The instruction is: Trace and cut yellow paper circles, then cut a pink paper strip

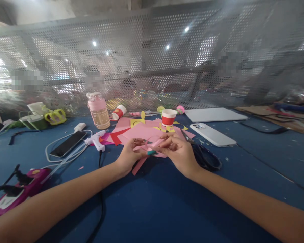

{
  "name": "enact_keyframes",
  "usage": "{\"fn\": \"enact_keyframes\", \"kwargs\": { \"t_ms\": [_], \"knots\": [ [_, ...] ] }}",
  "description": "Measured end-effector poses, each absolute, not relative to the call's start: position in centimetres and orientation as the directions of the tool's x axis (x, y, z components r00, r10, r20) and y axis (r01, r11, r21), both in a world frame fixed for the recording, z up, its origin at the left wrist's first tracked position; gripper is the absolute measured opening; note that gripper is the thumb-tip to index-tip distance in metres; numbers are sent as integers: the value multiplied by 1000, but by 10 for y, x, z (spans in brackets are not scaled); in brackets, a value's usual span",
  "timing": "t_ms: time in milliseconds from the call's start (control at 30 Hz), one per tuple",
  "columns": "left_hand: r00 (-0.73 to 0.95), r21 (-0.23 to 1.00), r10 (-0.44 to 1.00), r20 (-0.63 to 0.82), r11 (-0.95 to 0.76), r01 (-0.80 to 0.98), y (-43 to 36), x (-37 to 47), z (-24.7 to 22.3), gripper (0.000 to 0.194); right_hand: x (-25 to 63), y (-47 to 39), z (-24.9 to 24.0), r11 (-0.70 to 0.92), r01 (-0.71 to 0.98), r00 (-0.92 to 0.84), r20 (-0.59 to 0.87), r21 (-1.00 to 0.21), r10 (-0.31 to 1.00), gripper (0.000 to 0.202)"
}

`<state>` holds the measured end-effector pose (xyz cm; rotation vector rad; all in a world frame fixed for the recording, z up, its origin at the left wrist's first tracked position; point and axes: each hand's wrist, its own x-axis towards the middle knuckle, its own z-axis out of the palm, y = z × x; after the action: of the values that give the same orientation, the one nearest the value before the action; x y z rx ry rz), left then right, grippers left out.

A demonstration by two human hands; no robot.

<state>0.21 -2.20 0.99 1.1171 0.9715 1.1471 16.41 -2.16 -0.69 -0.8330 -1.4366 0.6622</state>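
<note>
Between my two hands is a narrow pink paper strip [139,166], its upper part curved into a loop and one tail hanging down below. My left hand [131,153] is closed, pinching the strip from the left between thumb and fingers. My right hand [178,150] pinches the looped part from the right. A small teal patch shows near the left fingertips; I cannot make out what it is. Under and behind the hands lie pink paper sheets [139,132] with yellow cut-outs. A red and white paper cup [169,118] stands upright just beyond.
On the left are a glue gun [98,143], a black phone [69,144], a magenta power strip [22,190] and a pink-lidded bottle [98,111]. A second cup [119,112] lies tipped over. To the right, a white phone [212,134] and dark coiled cord [207,158]. Perforated metal screen [142,60] behind.
</note>
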Motion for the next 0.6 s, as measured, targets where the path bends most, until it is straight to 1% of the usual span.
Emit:
{"fn": "enact_keyframes", "kwargs": {
  "t_ms": [133,233,300,400,533,600],
  "knots": [
    [234,955,971,-53,118,-271,-23,2,13,43,165,-21,-6,634,92,40,639,-768,768,21],
    [238,935,968,-84,159,-316,-23,2,14,41,167,-20,-3,689,141,32,699,-711,714,18],
    [228,922,968,-108,183,-340,-23,2,15,36,167,-20,-1,698,153,43,710,-700,703,19],
    [219,895,968,-125,205,-396,-23,2,16,32,168,-21,1,675,93,50,681,-732,731,21],
    [233,851,964,-125,225,-474,-23,3,16,30,167,-23,2,570,7,33,570,-821,821,19],
    [245,844,963,-109,220,-488,-23,4,16,31,167,-23,3,532,-28,40,530,-847,847,19]
  ]
}}
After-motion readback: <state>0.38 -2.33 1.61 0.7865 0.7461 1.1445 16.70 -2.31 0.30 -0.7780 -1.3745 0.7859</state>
